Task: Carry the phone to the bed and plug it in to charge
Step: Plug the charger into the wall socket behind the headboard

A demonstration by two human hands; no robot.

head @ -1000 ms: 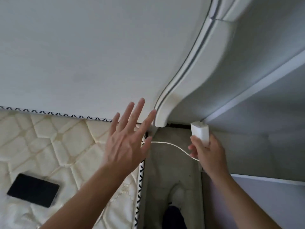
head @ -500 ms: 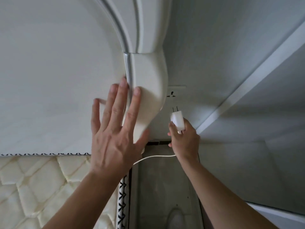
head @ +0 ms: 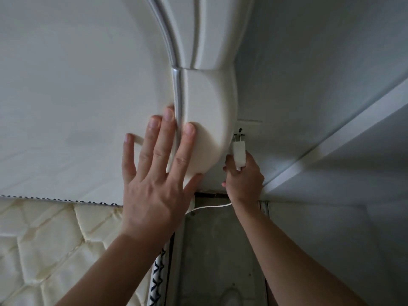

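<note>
My right hand [head: 244, 178] grips a white charger plug [head: 239, 152], its two metal prongs touching the slots of a white wall socket [head: 248, 127] just behind the headboard's edge. A thin white cable [head: 209, 206] trails from under that hand down to the left. My left hand [head: 154, 173] lies flat with fingers spread against the cream headboard [head: 205, 120], holding nothing. The phone is out of view. The quilted mattress [head: 55, 244] fills the lower left.
A narrow gap of grey floor [head: 220, 250] runs between the mattress edge and a white cabinet side [head: 331, 228] on the right. A white sloping ledge [head: 331, 146] crosses the wall at the right. A shoe tip [head: 229, 297] shows at the bottom.
My view has swung up and right, so the phone on the mattress left the frame. My left hand came to rest on the headboard. My right hand raised the plug up to the socket.
</note>
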